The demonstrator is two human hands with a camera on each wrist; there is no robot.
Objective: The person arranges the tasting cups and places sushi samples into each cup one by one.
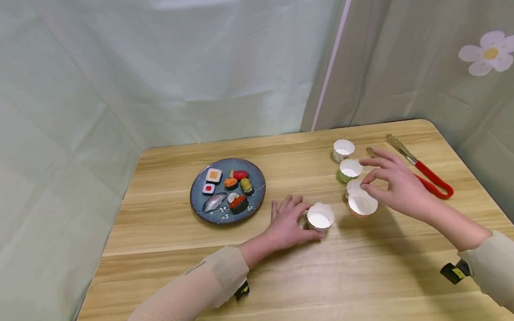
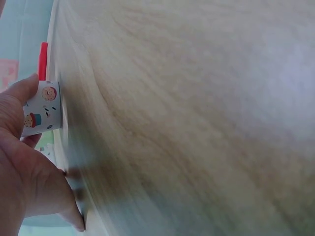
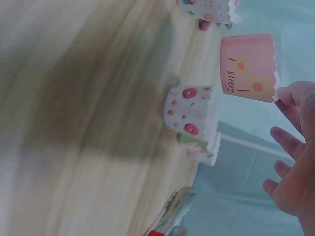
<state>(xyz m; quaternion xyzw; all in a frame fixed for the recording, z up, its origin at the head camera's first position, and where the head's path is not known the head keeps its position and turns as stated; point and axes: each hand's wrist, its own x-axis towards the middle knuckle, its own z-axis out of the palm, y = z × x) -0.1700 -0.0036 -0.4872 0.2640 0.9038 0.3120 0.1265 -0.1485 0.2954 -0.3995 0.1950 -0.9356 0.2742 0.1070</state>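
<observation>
Between its thumb and index finger my left hand (image 1: 290, 224) holds a white paper baking cup (image 2: 45, 105) printed with cookies and cupcakes. The cup stands upright on the table, and the other left fingers are spread out toward the plate. My right hand (image 1: 396, 184) pinches the scalloped rim of a pink paper baking cup (image 3: 248, 66) marked "sleepy". This pink cup hangs above the table in the right wrist view. Beneath and behind it stands a white baking cup with red rings (image 3: 189, 110), partly covered in the head view.
Farther back stand a green baking cup (image 1: 349, 171) and another white one (image 1: 343, 150). Red-handled tongs (image 1: 433, 178) lie right of the cups, partly behind my right hand. On the left, a dark blue plate (image 1: 199, 206) bears several sushi pieces. Curtains (image 1: 231, 81) hang behind the wooden table (image 1: 162, 230).
</observation>
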